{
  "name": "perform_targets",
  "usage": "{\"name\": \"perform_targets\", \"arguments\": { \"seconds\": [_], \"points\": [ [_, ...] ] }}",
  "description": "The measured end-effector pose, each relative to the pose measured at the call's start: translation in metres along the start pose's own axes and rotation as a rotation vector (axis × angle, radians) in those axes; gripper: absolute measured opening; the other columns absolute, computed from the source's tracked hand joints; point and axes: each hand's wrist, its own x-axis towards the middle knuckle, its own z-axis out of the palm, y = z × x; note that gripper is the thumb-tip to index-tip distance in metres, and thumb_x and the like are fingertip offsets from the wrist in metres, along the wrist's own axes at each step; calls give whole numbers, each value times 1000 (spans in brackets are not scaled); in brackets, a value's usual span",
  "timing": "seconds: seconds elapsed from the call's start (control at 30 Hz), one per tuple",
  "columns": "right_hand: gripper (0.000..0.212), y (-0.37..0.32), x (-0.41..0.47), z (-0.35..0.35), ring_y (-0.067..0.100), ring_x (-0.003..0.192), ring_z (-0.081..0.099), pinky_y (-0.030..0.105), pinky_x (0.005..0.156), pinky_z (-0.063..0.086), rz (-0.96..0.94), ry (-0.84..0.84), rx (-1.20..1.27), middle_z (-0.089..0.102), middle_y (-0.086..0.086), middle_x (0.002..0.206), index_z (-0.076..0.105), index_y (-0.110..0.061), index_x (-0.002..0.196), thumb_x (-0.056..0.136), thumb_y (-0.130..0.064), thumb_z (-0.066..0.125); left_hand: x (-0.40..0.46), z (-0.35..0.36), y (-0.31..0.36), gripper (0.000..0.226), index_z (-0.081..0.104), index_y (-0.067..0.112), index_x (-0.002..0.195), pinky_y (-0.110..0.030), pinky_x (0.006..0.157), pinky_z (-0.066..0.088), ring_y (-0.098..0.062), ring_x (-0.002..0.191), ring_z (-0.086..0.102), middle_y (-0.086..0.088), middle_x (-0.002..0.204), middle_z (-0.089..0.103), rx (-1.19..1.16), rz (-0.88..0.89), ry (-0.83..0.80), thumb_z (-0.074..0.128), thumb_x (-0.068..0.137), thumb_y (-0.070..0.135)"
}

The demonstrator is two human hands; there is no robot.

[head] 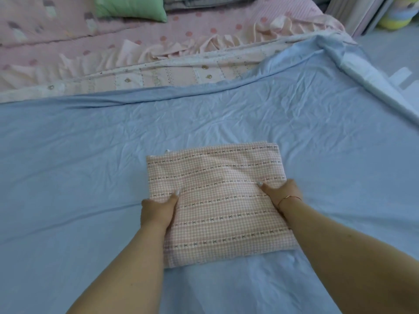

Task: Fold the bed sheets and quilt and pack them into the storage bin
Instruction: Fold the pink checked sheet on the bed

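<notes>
The left hand [158, 210] grips the left edge of a folded pink sheet [217, 200], thumb on top; the sheet lies mid-frame on a spread blue sheet [90, 155]; the right hand [280, 192] grips its right edge likewise; so one piece looks folded, while the blue sheet and the pink quilt [56, 41] behind remain unfolded; no bin shows.

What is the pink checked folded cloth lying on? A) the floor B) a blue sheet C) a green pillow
B: the pink checked folded cloth, gripped at its sides by the left hand and right hand, lies on the wrinkled blue sheet.
</notes>
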Motion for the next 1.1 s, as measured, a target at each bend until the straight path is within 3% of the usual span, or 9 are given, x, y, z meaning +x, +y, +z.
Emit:
{"name": "perform_targets", "arguments": {
  "seconds": [0.1, 0.33, 0.5, 0.8, 0.97, 1.1],
  "points": [
    [70, -2, -10, -18, 34, 106, 59, 31, 78, 43, -7, -75, 60, 61, 18, 118, 54, 0, 121, 74, -50, 73, -18, -14, 1, 68, 61, -3, 120, -35, 95, 47, -32, 111, 60, -18, 123, 63, -200, 4, 8, 77, 76, 46],
    [64, -9, -54, -64, 36, 108, 58, 36, 84, 45, -35, -3, 162, 61, 19, 118, 54, 1, 119, 78, -46, 71, -66, -39, 33, 44, 67, 2, 108, -36, 91, 52, -27, 98, 64, -13, 110, 68, -326, 77, 27, 71, 84, 39],
    [61, -7, -80, -117, 36, 107, 57, 33, 77, 41, -64, 40, 231, 60, 18, 118, 53, 0, 119, 80, -44, 69, -112, -48, 63, 40, 66, 7, 112, -28, 86, 47, -21, 94, 61, -6, 107, 65, -386, 173, -31, 70, 86, 37],
    [62, 17, -116, -209, 35, 105, 57, 34, 75, 42, -42, 134, 387, 60, 15, 115, 53, -1, 118, 78, -45, 71, -195, -55, 120, 41, 63, 8, 114, -39, 92, 51, -25, 97, 64, -5, 105, 64, -458, 240, -220, 73, 84, 35],
    [66, 46, -141, -254, 35, 105, 58, 37, 85, 47, 4, 193, 500, 62, 16, 116, 56, -1, 118, 75, -47, 73, -236, -51, 148, 38, 63, 2, 110, -44, 90, 53, -27, 92, 66, -12, 106, 68, -423, 311, -299, 73, 85, 29],
    [65, 81, -169, -288, 35, 106, 58, 39, 90, 48, 50, 305, 602, 62, 16, 116, 56, -1, 117, 74, -47, 73, -278, -37, 174, 32, 64, 1, 107, -38, 82, 53, -25, 82, 65, -12, 98, 67, -374, 403, -405, 72, 87, 25]
  ]
}}
